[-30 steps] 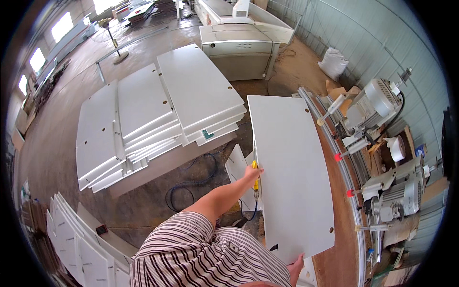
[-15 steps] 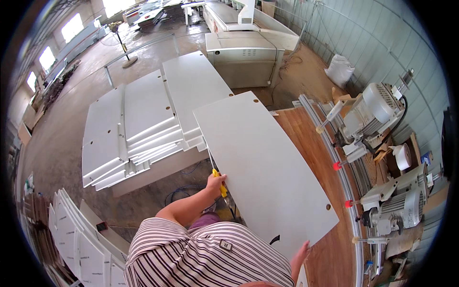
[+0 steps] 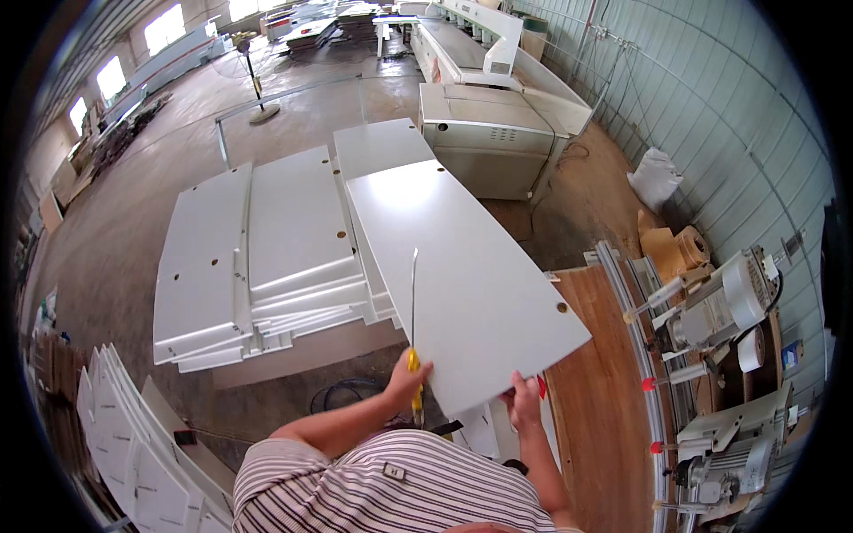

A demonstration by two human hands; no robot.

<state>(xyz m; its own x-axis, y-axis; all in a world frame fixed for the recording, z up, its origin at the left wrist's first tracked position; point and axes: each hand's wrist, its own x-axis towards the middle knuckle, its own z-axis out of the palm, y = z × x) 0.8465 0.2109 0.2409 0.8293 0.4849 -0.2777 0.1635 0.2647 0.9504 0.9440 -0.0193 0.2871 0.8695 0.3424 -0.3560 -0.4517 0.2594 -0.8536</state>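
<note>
A large white panel (image 3: 471, 275) with a round hole near its right corner stretches from my body toward the stacked panels. My right hand (image 3: 524, 404) is closed on its near edge, at the right. Around the yellow handle of an air blow gun (image 3: 415, 362) my left hand (image 3: 405, 382) is wrapped, close against the panel's left edge. The gun's long thin metal nozzle points away from me, over the panel. The far end of the panel overlaps a stack of similar white panels (image 3: 298, 209); whether it rests on them I cannot tell.
At right is a brown wood-topped bench (image 3: 591, 355) with a metal rail (image 3: 635, 355) and motor units (image 3: 733, 289). A large beige machine (image 3: 489, 133) stands beyond. More white panels (image 3: 133, 435) lean at lower left, and a dark hose (image 3: 342, 391) lies on the floor.
The panel has shifted left off much of the bench, its far end now over the stack. My right hand has moved forward with it. The blow gun stays in my left hand.
</note>
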